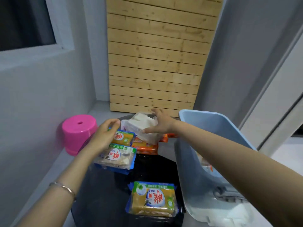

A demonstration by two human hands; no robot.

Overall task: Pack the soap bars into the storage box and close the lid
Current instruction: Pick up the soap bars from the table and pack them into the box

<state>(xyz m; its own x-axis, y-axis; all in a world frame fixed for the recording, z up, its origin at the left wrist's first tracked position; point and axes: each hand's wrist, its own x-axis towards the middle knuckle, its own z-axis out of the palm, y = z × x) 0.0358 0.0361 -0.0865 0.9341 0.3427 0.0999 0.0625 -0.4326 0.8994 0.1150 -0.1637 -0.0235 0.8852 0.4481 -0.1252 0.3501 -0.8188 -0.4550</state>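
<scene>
Several wrapped soap packs lie on a black round table (105, 199). A yellow pack (153, 199) sits nearest me. A pale pack in a blue wrapper (117, 158) lies left of centre, with another yellow pack (123, 138) behind it and orange packs (145, 145) beside it. At the back, a white soap pack in clear wrap (142, 126) is tilted up, and my right hand (161, 122) grips its right side. My left hand (105, 136) rests on the far yellow pack with fingers curled over its left edge. The light-blue storage box (195, 154) stands open at right; something orange shows inside.
A pink plastic stool (78, 131) stands on the floor left of the table. A wooden slat panel (155, 63) leans against the grey wall behind. The box's latch (227, 194) and a pale lid part lie at lower right.
</scene>
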